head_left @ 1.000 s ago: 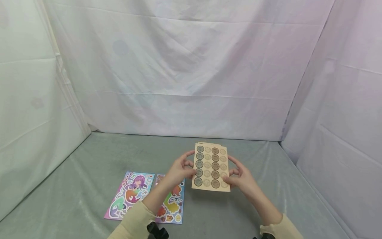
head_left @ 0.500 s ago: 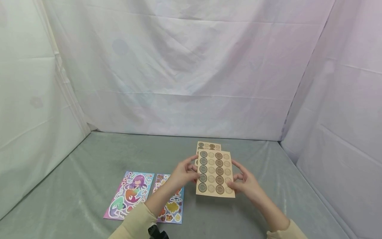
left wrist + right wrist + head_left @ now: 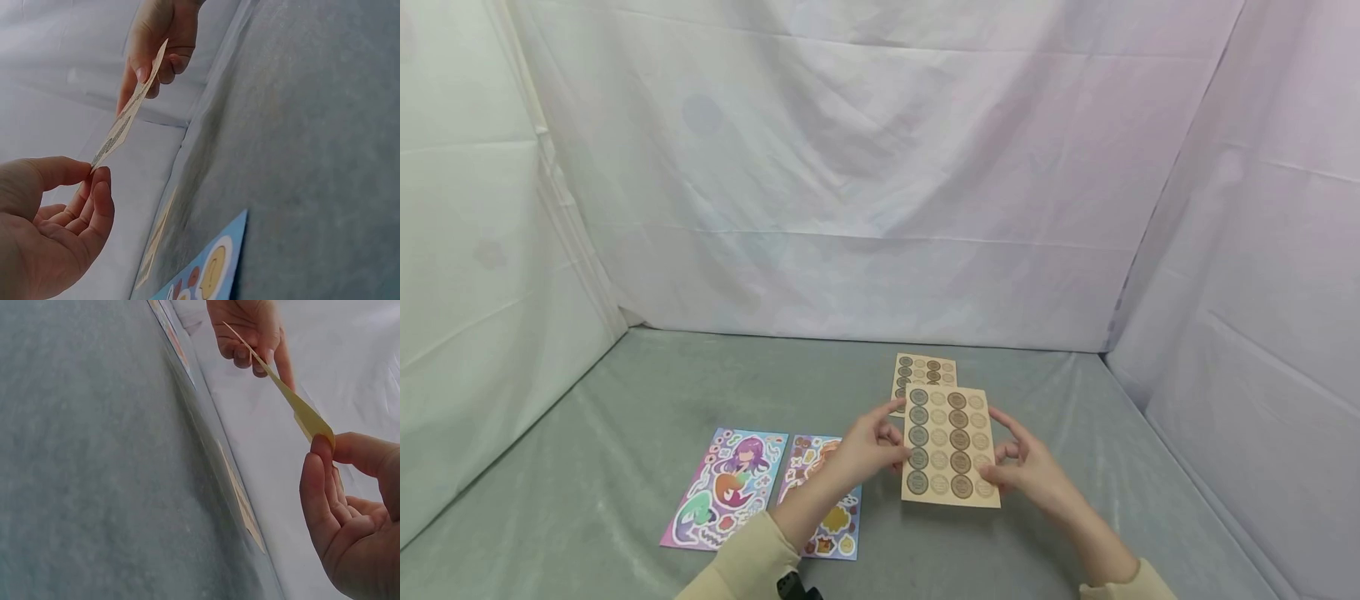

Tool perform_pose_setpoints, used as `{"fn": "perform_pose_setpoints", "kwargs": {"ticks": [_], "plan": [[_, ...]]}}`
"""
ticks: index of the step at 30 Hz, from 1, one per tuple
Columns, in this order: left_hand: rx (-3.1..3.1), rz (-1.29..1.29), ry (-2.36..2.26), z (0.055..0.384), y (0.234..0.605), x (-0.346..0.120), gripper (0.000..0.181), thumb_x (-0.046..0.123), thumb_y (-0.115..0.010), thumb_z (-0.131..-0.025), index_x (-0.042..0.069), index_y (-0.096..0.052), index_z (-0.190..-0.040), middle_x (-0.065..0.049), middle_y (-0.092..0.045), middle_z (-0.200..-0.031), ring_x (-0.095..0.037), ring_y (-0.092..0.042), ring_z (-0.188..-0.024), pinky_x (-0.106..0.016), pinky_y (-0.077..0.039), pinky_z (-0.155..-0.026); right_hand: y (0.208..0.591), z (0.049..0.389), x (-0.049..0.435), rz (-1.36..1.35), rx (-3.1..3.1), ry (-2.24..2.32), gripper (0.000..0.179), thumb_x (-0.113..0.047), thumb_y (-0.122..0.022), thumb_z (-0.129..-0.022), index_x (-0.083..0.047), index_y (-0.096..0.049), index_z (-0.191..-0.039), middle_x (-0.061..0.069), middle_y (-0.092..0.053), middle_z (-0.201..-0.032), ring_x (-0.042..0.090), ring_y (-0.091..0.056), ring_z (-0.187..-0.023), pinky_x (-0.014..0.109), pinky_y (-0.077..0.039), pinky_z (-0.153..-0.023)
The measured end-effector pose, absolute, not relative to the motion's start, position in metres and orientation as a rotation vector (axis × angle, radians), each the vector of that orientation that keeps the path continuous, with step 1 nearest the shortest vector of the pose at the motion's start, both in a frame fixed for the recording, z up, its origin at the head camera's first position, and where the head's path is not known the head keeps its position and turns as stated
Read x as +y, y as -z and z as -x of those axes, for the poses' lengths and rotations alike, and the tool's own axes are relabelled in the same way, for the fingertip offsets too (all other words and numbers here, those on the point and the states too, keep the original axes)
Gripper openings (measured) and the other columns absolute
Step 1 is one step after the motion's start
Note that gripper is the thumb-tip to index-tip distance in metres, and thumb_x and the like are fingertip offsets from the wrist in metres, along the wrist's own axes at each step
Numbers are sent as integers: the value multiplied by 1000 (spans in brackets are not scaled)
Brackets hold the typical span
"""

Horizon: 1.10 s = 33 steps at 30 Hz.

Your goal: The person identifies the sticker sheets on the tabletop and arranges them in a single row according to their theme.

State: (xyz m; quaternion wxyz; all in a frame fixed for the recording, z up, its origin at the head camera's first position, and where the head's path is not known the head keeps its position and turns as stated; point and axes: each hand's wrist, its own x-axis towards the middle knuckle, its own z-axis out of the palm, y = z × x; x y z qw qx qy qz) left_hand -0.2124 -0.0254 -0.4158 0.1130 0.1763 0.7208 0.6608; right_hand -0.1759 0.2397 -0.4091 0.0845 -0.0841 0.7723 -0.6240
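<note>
A tan sticker sheet (image 3: pixel 950 446) with rows of round grey and brown seals is held up over the table by both hands. My left hand (image 3: pixel 872 448) pinches its left edge between thumb and fingers; my right hand (image 3: pixel 1028 468) pinches the right edge the same way. Both wrist views show the sheet nearly edge-on, raised off the surface, with the left-hand grip (image 3: pixel 69 212) and right-hand grip (image 3: pixel 350 506) at opposite edges. Behind it on the table lies a second tan sticker sheet (image 3: pixel 925 367), its lower part covered by the held one.
To the left lie two colourful sticker sheets: a mermaid sheet (image 3: pixel 730 492) and a purple-blue sheet (image 3: pixel 835 521) partly hidden under the left forearm. A grey cloth covers the table (image 3: pixel 760 392). White curtains (image 3: pixel 850 167) enclose the back and both sides.
Both hands have drawn the held sheet toward the body and slightly right. More of the second tan sheet behind it has come into sight. The colourful sheets have stayed put.
</note>
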Motion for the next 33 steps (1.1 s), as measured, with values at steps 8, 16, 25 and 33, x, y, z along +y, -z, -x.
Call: {"fn": "perform_pose_setpoints", "kwargs": {"ticks": [8,16,25,33], "plan": [[2123,-526,-1904,208,418,-22,78,-10,-69,-77,1,-34,-146,-7,-64,-73,-17,-62,-57,-31,-55,-57,414,178,249,306,2214,1869,99,4,-73,-75,-12,-13,-153,10,-57,-74,19,-60,-58,43,-56,-57],[2146,-511,-1893,202,417,-19,79,-10,-70,-76,0,-35,-145,-8,-65,-72,-18,-62,-56,-32,-56,-56,418,179,254,428,2183,1858,97,5,-68,-81,-5,-4,-153,14,-60,-76,19,-61,-58,40,-55,-53],[2176,-477,-1836,199,420,-17,76,-8,-71,-76,-1,-37,-144,-7,-64,-67,-18,-61,-54,-32,-55,-54,422,179,256,410,2242,1837,90,5,-65,-83,-2,-8,-152,13,-58,-71,19,-58,-52,41,-54,-49],[2257,-459,-1740,198,423,-17,76,-7,-73,-73,-4,-39,-141,-6,-63,-63,-18,-60,-51,-31,-53,-50,427,180,256,444,2289,1785,90,4,-69,-81,2,-11,-150,13,-58,-67,18,-58,-49,42,-54,-47]]}}
